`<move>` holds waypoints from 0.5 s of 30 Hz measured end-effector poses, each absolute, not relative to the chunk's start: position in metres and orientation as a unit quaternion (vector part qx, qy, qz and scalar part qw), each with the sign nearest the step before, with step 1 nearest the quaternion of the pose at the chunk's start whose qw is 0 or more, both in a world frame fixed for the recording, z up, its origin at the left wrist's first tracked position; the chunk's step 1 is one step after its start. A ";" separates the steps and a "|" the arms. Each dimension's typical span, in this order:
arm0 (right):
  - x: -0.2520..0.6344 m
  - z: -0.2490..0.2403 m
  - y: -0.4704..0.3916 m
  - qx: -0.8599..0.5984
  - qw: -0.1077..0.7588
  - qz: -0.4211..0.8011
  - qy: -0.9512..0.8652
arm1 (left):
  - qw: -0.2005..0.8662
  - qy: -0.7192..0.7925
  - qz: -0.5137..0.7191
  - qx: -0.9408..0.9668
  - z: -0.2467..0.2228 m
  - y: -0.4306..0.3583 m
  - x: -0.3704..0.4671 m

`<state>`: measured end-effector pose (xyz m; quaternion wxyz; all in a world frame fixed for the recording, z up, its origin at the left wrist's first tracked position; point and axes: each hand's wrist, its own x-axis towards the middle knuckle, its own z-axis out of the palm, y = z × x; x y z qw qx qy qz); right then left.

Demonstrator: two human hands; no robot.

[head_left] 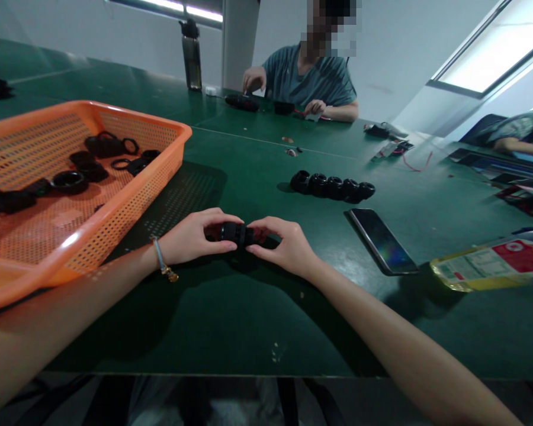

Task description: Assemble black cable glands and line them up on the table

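Left fingers (229, 247) and right fingers (254, 251) pinching black part (236, 234); basket (133, 228) beside left forearm; open table (231, 319) toward near edge.

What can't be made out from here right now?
Head view: part of the black piece, behind fingers of the left hand and right hand.
Head view: left end of the orange basket, cut by left edge.
Head view: print on the yellow bottle, blurred, small.

The person wears a thin, pale blue cord bracelet (159, 254) with a small gold-coloured charm (172, 276) on the left wrist; both forearms are sleeveless.
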<state>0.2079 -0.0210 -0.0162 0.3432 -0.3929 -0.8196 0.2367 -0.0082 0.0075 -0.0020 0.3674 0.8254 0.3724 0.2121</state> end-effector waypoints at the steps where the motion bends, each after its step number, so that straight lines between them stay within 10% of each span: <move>1: 0.208 -0.016 -0.021 -0.394 0.343 0.237 -0.819 | 0.366 0.372 0.212 0.826 -0.002 0.007 -0.008; 15: 0.208 -0.017 -0.020 -0.391 0.348 0.237 -0.819 | 0.366 0.372 0.211 0.826 -0.002 0.007 -0.008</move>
